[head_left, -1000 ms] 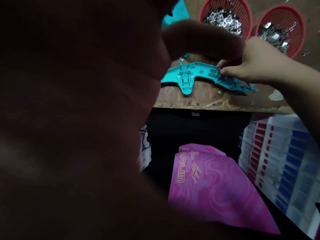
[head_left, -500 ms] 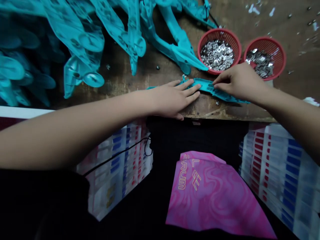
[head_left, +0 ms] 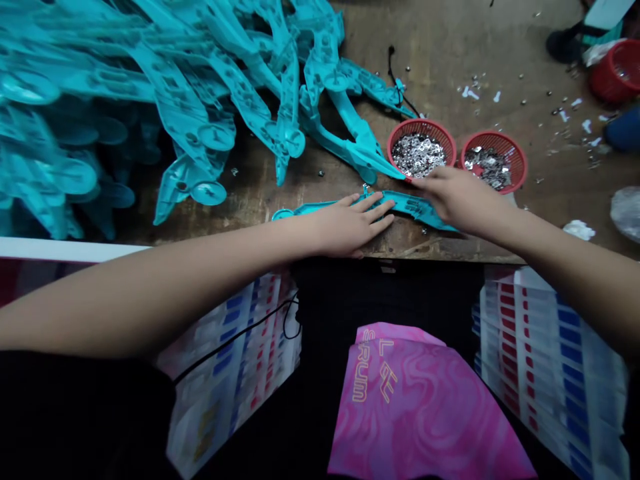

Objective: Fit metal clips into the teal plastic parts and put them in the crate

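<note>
One long, curved teal plastic pc (head_left: 411, 206); L hand (head_left: 350, 225) flat atop, fingers splayed; R hand (head_left: 457, 197) bent, grip unclear.

Pink swirled cloth (head_left: 425, 407) at bottom — striped material (head_left: 550, 353) on either side — blue object (head_left: 624, 131) far right.

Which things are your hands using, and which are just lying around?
Seemingly in use:
- long turquoise plastic part, left hand flat on it, right hand over its end
- probably small metal pieces in the nearby red basket

Seemingly just lying about:
- crumpled white scrap
- little white bits
</note>
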Tool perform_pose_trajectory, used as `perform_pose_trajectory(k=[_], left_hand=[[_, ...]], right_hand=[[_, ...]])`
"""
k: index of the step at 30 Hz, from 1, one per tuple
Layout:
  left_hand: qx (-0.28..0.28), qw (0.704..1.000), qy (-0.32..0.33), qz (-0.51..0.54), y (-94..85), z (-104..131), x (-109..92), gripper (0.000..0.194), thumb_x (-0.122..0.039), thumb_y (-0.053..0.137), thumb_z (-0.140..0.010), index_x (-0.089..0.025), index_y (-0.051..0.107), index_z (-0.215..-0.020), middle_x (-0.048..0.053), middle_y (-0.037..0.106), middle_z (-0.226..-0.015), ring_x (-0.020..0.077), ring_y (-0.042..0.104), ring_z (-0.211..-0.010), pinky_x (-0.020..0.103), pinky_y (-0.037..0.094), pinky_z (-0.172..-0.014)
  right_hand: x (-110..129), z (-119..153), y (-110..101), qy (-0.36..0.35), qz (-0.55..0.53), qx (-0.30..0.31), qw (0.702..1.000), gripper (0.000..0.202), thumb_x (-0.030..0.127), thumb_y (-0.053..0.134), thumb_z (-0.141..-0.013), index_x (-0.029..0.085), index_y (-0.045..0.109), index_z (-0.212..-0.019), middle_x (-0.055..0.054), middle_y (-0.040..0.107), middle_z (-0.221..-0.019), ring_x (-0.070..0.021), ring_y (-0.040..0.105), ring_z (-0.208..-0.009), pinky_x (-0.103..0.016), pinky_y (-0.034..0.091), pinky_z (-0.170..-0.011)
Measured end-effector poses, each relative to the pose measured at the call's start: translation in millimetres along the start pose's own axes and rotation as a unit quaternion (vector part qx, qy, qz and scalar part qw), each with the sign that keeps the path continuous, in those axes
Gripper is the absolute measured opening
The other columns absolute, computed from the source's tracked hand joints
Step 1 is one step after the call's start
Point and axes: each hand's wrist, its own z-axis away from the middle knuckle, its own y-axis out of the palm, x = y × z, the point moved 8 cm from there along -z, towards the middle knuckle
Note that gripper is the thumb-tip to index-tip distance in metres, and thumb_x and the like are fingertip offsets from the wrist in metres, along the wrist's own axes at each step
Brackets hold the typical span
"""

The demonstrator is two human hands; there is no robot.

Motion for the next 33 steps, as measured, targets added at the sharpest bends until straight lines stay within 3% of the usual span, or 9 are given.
perform_pose_trajectory(k=[3,5,8,10,16,20,24,29,33], left_hand=[[-0.017,1.000,0.004,-0.013,1.8,0.0,-7.6,0.109,-0.031,0.089,-0.113,-0.018,0.040,-0.209,0.027,0.016,-0.217,0.0563,0.019,-0.205,0.080,0.037,-0.163],[-0.010,1.000,0.007,-0.015,2.8,0.0,-10.7,0.111,-0.034,0.090,-0.114,-0.017,0.036,-0.210,0.029,0.012,-0.217,0.0593,0.018,-0.205,0.083,0.037,-0.161],[0.009,1.000,0.008,-0.013,2.0,0.4,-10.3,0.112,-0.036,0.090,-0.116,-0.013,0.033,-0.210,0.031,0.010,-0.217,0.0590,0.016,-0.205,0.082,0.035,-0.162],[0.009,1.000,0.007,-0.006,-0.6,0.8,-8.3,0.110,-0.034,0.091,-0.116,-0.014,0.036,-0.209,0.031,0.012,-0.217,0.0576,0.017,-0.205,0.080,0.033,-0.164],[-0.010,1.000,0.016,-0.006,-0.8,2.8,-7.5,0.106,-0.037,0.091,-0.115,-0.013,0.043,-0.207,0.033,0.016,-0.215,0.0594,0.022,-0.204,0.081,0.037,-0.162],[-0.020,1.000,0.017,0.004,0.4,4.3,-7.6,0.103,-0.038,0.092,-0.114,-0.014,0.047,-0.205,0.032,0.016,-0.216,0.0606,0.020,-0.204,0.083,0.035,-0.162],[-0.019,1.000,0.016,0.018,-1.2,5.5,-6.6,0.101,-0.036,0.091,-0.115,-0.016,0.049,-0.204,0.030,0.015,-0.216,0.0600,0.020,-0.204,0.083,0.034,-0.162],[-0.006,1.000,0.021,0.018,-1.6,4.6,-3.0,0.097,-0.037,0.088,-0.116,-0.019,0.050,-0.204,0.028,0.015,-0.217,0.0576,0.020,-0.205,0.080,0.035,-0.163],[-0.024,0.999,0.021,0.035,-3.5,1.6,-0.1,0.095,-0.039,0.084,-0.119,-0.017,0.050,-0.204,0.027,0.023,-0.217,0.0555,0.023,-0.205,0.078,0.033,-0.165]], right_hand=[[-29.2,-13.1,-13.8,0.061,0.009,-0.060,0.996,0.064,0.040,0.054,-0.130,0.029,0.080,-0.187,-0.018,0.081,-0.168,-0.0465,0.071,-0.158,-0.065,0.061,-0.130],[-43.3,-22.5,-6.4,0.055,0.002,-0.036,0.998,0.061,0.046,0.049,-0.131,0.030,0.085,-0.178,-0.015,0.081,-0.172,-0.0471,0.066,-0.166,-0.070,0.054,-0.138],[-55.9,-28.8,11.4,0.036,-0.019,0.024,0.999,0.057,0.045,0.048,-0.130,0.023,0.096,-0.150,-0.017,0.084,-0.163,-0.0447,0.074,-0.153,-0.067,0.054,-0.138],[-59.9,-29.0,14.6,0.047,-0.035,0.033,0.998,0.051,0.040,0.052,-0.128,0.022,0.098,-0.139,-0.018,0.087,-0.155,-0.0417,0.078,-0.145,-0.061,0.056,-0.135],[-56.2,-23.6,-12.5,0.111,-0.109,-0.066,0.986,0.040,0.021,0.071,-0.116,0.015,0.098,-0.145,-0.019,0.091,-0.149,-0.0342,0.081,-0.135,-0.050,0.059,-0.129],[-56.3,-17.1,-29.1,0.151,-0.177,-0.131,0.964,0.036,0.025,0.076,-0.119,0.021,0.099,-0.147,-0.010,0.093,-0.147,-0.0264,0.083,-0.128,-0.042,0.062,-0.125],[-61.5,-18.2,-31.7,0.171,-0.228,-0.142,0.948,0.028,0.025,0.083,-0.113,0.019,0.099,-0.136,-0.010,0.094,-0.139,-0.0242,0.085,-0.122,-0.042,0.063,-0.123],[-69.8,-25.3,-28.8,0.202,-0.324,-0.142,0.913,0.029,0.007,0.080,-0.104,0.015,0.098,-0.125,-0.007,0.094,-0.114,-0.0197,0.087,-0.104,-0.035,0.067,-0.106],[-58.5,-18.6,-33.8,0.243,-0.380,-0.165,0.877,0.025,0.000,0.086,-0.101,0.012,0.097,-0.121,-0.013,0.094,-0.117,-0.0247,0.090,-0.108,-0.040,0.071,-0.106]])
